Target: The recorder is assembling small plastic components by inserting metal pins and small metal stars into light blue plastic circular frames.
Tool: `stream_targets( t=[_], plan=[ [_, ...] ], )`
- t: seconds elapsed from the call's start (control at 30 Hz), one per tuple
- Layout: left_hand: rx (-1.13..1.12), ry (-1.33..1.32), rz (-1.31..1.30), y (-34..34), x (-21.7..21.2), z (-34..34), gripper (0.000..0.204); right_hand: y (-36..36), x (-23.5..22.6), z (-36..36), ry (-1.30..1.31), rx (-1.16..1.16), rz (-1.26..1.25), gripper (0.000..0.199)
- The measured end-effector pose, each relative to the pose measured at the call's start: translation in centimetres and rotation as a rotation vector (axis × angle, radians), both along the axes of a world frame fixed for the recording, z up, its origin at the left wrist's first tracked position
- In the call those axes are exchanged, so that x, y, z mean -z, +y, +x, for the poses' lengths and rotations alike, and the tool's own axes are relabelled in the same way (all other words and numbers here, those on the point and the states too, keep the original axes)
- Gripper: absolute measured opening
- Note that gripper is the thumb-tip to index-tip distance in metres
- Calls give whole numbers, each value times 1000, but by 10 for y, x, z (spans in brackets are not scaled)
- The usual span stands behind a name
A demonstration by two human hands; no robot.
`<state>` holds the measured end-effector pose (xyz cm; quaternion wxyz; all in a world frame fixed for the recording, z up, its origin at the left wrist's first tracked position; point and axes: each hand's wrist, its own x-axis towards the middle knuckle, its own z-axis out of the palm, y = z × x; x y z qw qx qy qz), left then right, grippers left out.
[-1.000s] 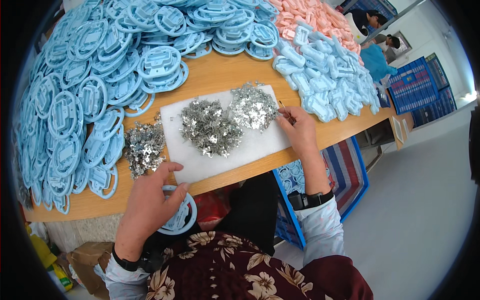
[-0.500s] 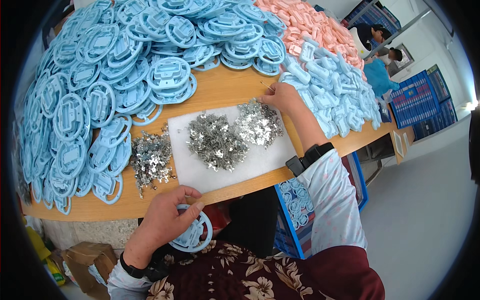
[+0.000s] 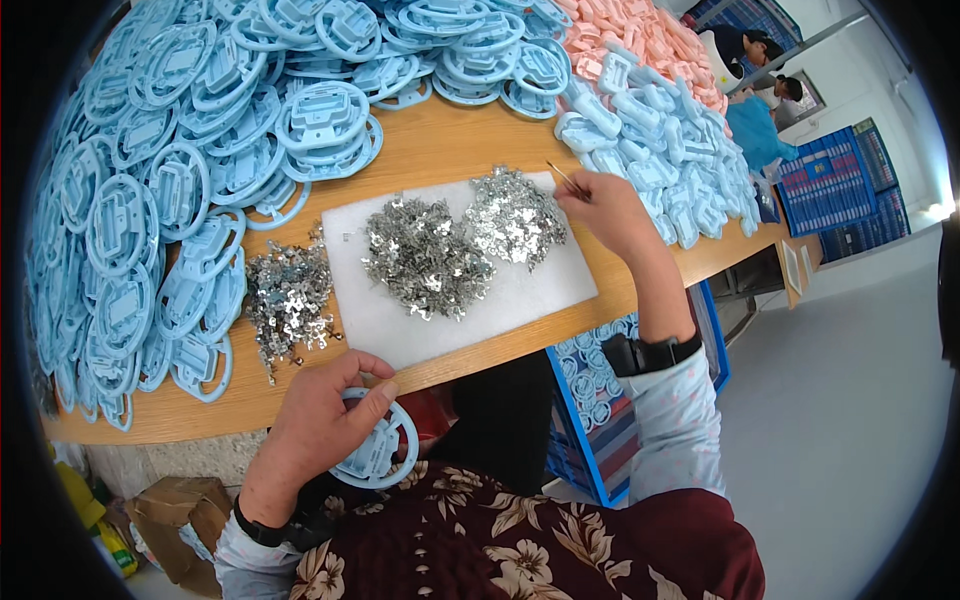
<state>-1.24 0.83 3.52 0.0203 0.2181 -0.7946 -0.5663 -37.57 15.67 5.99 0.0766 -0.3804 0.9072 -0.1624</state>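
My right hand has its fingers pinched shut on a thin metal pin, which slants up and away from the fingertips toward the far side of the white mat. The nearest heap of small silver clips lies just beside those fingers, on the mat's right end, so this hand is much the nearer to it. My left hand sits off the mat's near-left corner, below the tabletop edge, fingers curled around a round blue plastic frame. A second clip heap lies mid-mat, and a third off its left edge. Blue frames crowd the wood left of and beyond the mat, pale blue pieces to its right, pink ones farther back. Blue crates stand on the grey floor far beyond.
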Motion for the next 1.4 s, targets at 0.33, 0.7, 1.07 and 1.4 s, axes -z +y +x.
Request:
stream_targets(
  t=[0.33,0.7,1.07,1.4],
  plan=[
    [-40,-23,37,4,3,-2,21,57,52,22,181,-27,-181,16],
    [23,13,128,12,-8,-9,18,56,21,76,-631,52,-454,17],
    [83,189,504,21,23,-26,25,23,9,192,-331,-375,-428,25],
    [2,120,923,16,22,-16,24,12,5,211,98,-623,-539,49]
  ],
)
